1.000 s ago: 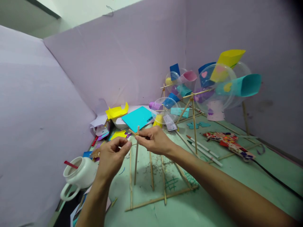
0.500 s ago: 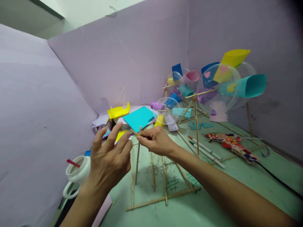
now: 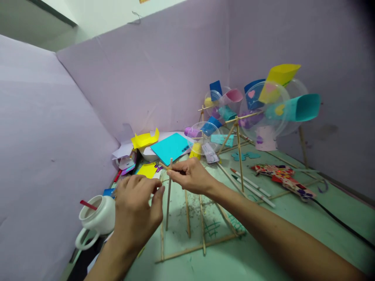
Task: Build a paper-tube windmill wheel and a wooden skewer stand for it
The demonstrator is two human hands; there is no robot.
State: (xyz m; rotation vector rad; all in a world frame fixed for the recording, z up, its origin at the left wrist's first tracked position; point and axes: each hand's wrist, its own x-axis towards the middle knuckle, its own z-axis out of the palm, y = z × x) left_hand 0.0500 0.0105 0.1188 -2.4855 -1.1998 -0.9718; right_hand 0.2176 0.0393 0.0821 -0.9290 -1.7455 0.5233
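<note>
My right hand [image 3: 190, 176] pinches the top joint of a wooden stick stand, where a short stick crosses an upright stick [image 3: 168, 207]. Several more sticks run down to a bottom bar [image 3: 199, 247] on the green tabletop. To its left, my left hand [image 3: 139, 205] is raised with its fingers curled, thumb and forefinger tips close together. Anything between those tips is too small or blurred to make out. Behind the hands lies a turquoise card [image 3: 171, 147].
Paper-bladed wheels on clear discs [image 3: 263, 111] stand on stick frames at the right. Nearby are a patterned glue gun [image 3: 284, 179] with a black cord and some pencils [image 3: 254, 191]. A white mug [image 3: 98, 214] stands left. Yellow paper [image 3: 145, 139] and scraps lie at the back.
My left hand has gone from spread fingers near the joint to curled fingers, slightly lower. The right hand keeps its hold on the stick joint. The view has shifted slightly.
</note>
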